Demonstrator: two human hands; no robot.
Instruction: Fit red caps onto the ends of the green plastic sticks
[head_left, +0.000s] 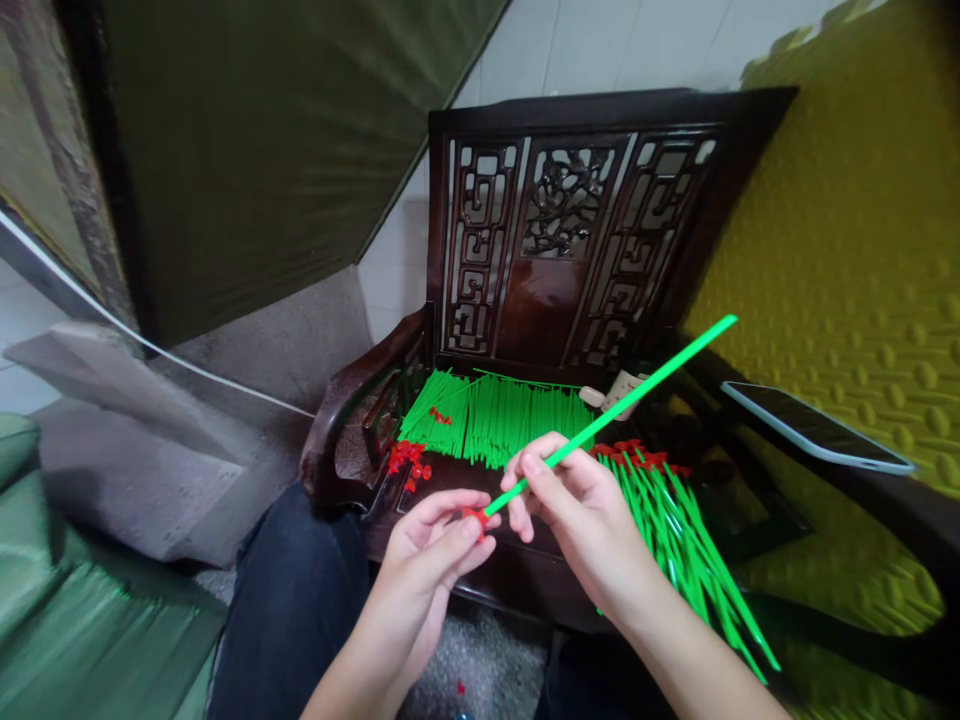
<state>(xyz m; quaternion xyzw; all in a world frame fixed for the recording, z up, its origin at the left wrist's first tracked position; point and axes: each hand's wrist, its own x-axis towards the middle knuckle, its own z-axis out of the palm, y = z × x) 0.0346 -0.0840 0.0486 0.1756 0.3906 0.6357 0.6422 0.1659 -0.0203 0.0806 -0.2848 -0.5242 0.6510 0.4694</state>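
Observation:
My left hand (431, 555) pinches a small red plastic piece (475, 520) between thumb and fingers. In my right hand (570, 500) is a long green plastic stick (637, 393), gripped near its lower part and slanting up to the right. The stick's lower end meets the red piece; how far it sits inside is hidden by the fingers. Beyond my hands, many loose green sticks (517, 415) lie side by side on the chair seat. Loose red pieces (409, 460) are heaped at the seat's left. To the right lies a pile of green sticks with red ends (675, 530).
The dark carved wooden chair (544, 310) has armrests on both sides. A phone (817, 428) rests on the right armrest. A small pale object (626, 392) sits at the back of the seat. Yellow textured matting (847, 250) stands at right, and a green-covered seat (90, 620) is at lower left.

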